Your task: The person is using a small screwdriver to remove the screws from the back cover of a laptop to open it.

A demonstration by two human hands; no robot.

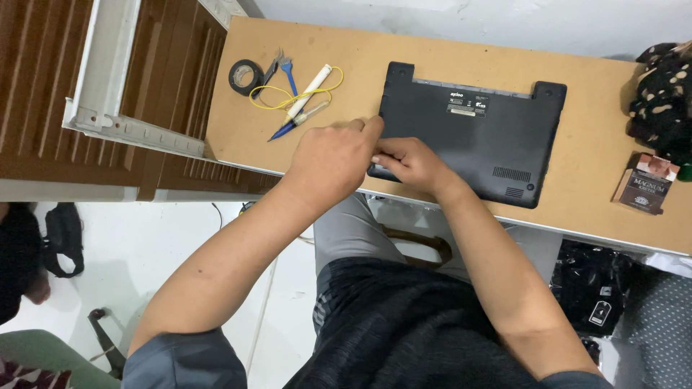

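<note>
Working at the near left corner of the upturned black laptop (472,133) on the brown table (598,209), the left hand (331,160) is curled with its fingers against the case edge, and the right hand (411,162) pinches that same corner; whether either holds a tool I cannot tell. Beyond the left fingers lie screwdrivers (299,108) and black tape (246,76). Judging by the grip, the base corner is being loosened or pried, which calls for steady, gentle force.
</note>
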